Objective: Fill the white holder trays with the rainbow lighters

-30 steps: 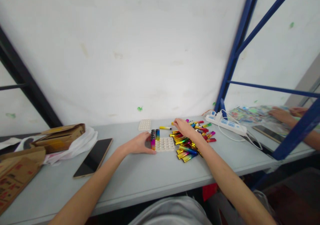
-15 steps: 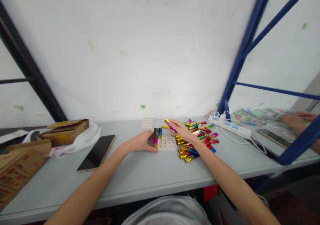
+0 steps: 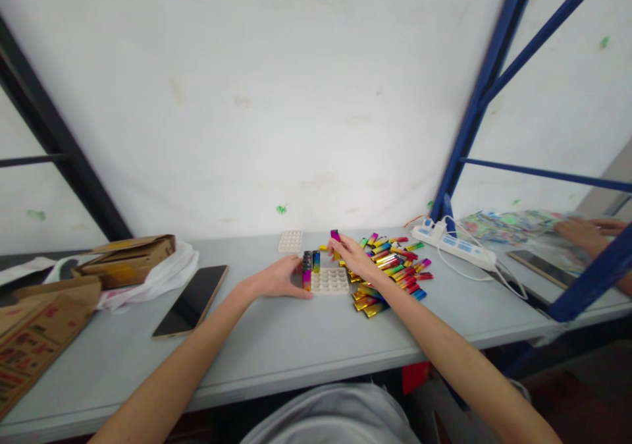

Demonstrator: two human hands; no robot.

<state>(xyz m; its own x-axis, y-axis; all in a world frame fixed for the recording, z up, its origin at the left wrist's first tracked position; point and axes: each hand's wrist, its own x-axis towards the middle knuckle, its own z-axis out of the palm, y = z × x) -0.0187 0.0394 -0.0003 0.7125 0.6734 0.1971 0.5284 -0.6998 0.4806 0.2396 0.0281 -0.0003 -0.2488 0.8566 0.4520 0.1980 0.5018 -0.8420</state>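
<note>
A white tray (image 3: pixel 330 281) with rows of round holes lies on the table. At its left end a row of shiny purple-and-gold lighters (image 3: pixel 307 279) stands upright, with a blue-and-gold lighter (image 3: pixel 316 262) beside it. My left hand (image 3: pixel 281 278) curves around that end, thumb in front and fingers behind, gripping the tray. Above the tray's back right part, my right hand (image 3: pixel 351 254) pinches a purple-topped lighter (image 3: pixel 335 236) upright. Many loose metallic lighters (image 3: pixel 390 276) are heaped right of the tray, partly under my right forearm.
A second white tray (image 3: pixel 290 241) lies by the wall. Left are a phone (image 3: pixel 191 301), a white bag (image 3: pixel 168 271) and cardboard (image 3: pixel 39 329). At right are a power strip (image 3: pixel 454 248), a blue frame post (image 3: pixel 474 118) and another person's hands (image 3: pixel 587 233).
My right hand has turned the lighter from slanted to upright, with its purple end now on top. My left hand stays at the tray's left end.
</note>
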